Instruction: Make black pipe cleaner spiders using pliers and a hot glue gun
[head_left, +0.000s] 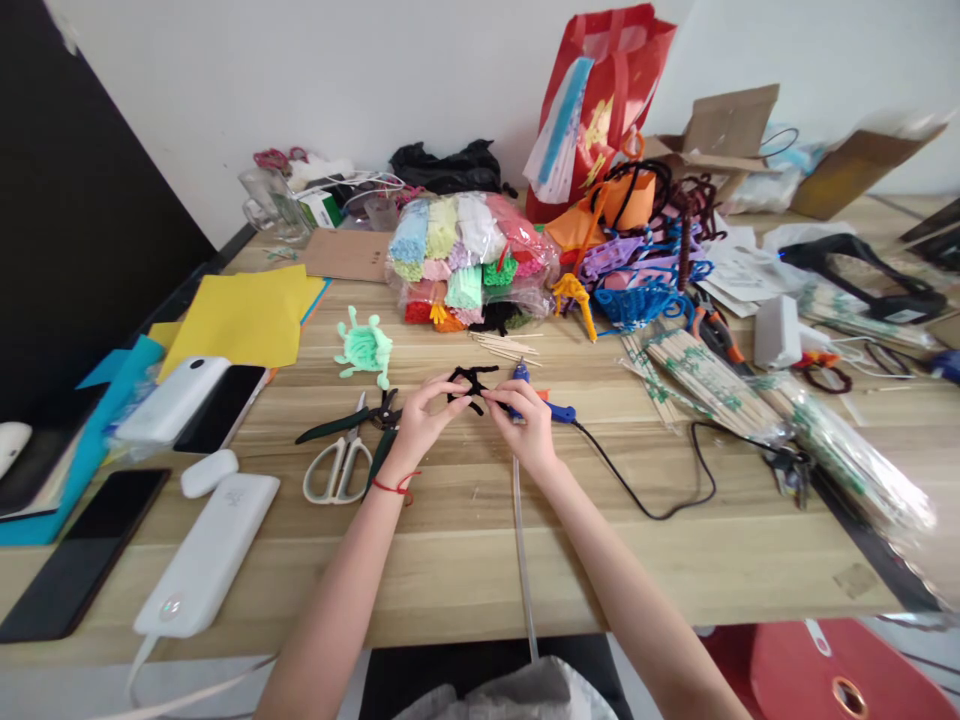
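Note:
Between both hands, above the middle of the table, is a figure of bent black pipe cleaners (474,380) with several short arms sticking out. My left hand (429,415) pinches its left side between thumb and fingers. On the opposite side, my right hand (523,418) grips it with thumb and fingertips. Partly behind the right hand lies a blue hot glue gun (560,412), with a long clear glue stick (523,560) reaching toward the table's front edge. White-handled scissors (337,470) and dark green pliers (386,410) rest beside my left hand.
A mint-green pipe-cleaner piece (365,347) stands at left. Bagged coloured pipe cleaners (469,260), thin wooden sticks (506,347) and a red bag (600,110) are behind. A black cord (660,515) runs right. A white power bank (210,555) and phones (82,550) lie left.

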